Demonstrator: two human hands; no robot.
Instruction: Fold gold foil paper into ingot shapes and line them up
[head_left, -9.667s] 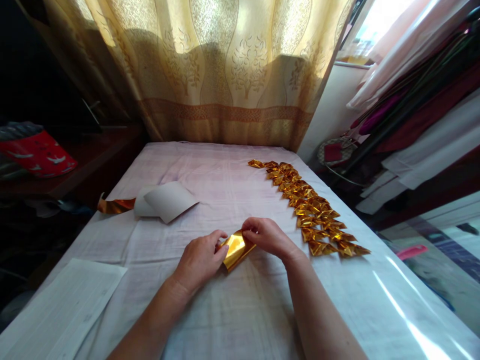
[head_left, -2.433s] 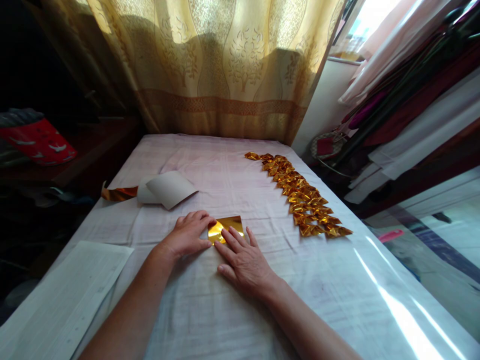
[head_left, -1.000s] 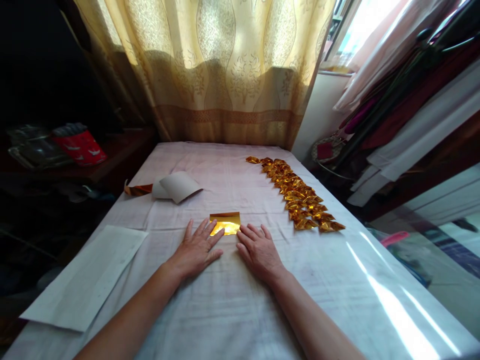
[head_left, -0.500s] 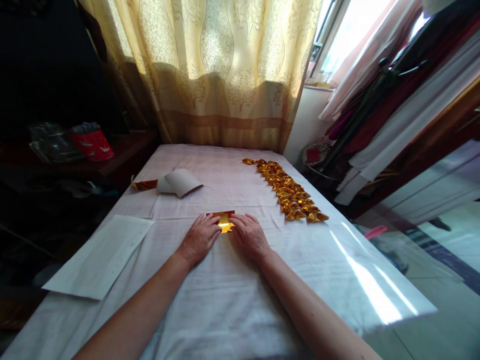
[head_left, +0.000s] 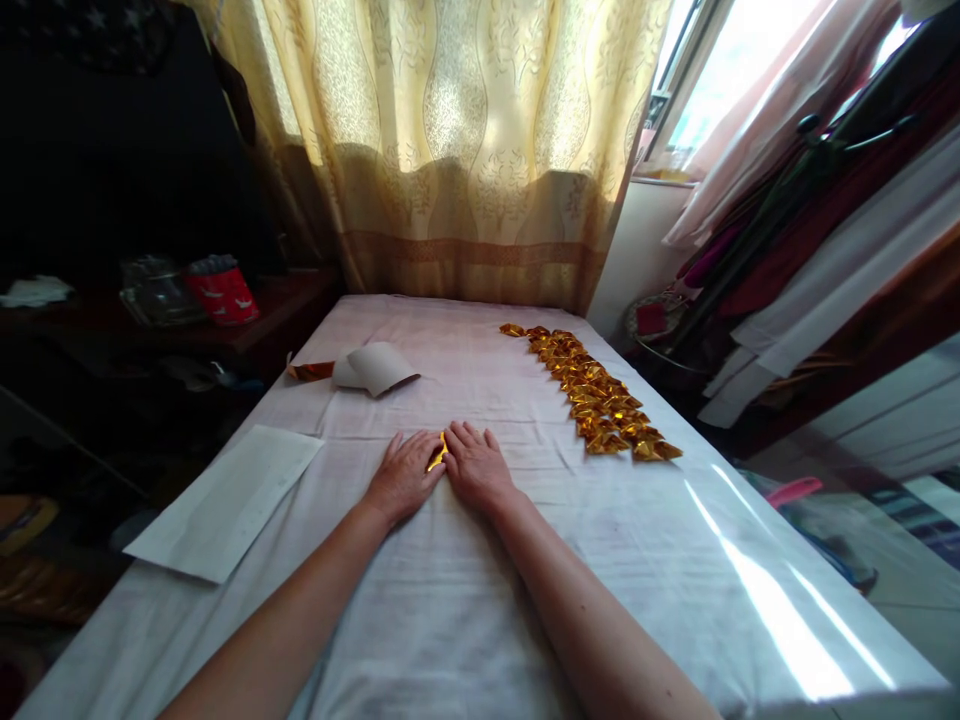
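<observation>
My left hand [head_left: 403,474] and my right hand [head_left: 474,466] lie side by side, flat and palm down, on the white cloth of the table [head_left: 480,590]. Their fingers are stretched out. Both press on a folded piece of gold foil paper [head_left: 436,455]; only a thin gold sliver of it shows between the hands. A long row of several folded gold foil pieces [head_left: 592,392] runs along the right side of the table, about a hand's width from my right hand.
A curled white card [head_left: 373,366] and a gold foil strip [head_left: 310,370] lie at the back left. A white paper sheet [head_left: 229,497] overhangs the left edge. A curtain [head_left: 457,150] hangs behind; hanging clothes [head_left: 825,200] stand at the right; a dark shelf [head_left: 150,310] at the left.
The foil piece, held up and folded between my fingers at first, was laid on the cloth. My hands have since closed together over it, covering nearly all of it. The view has pulled back.
</observation>
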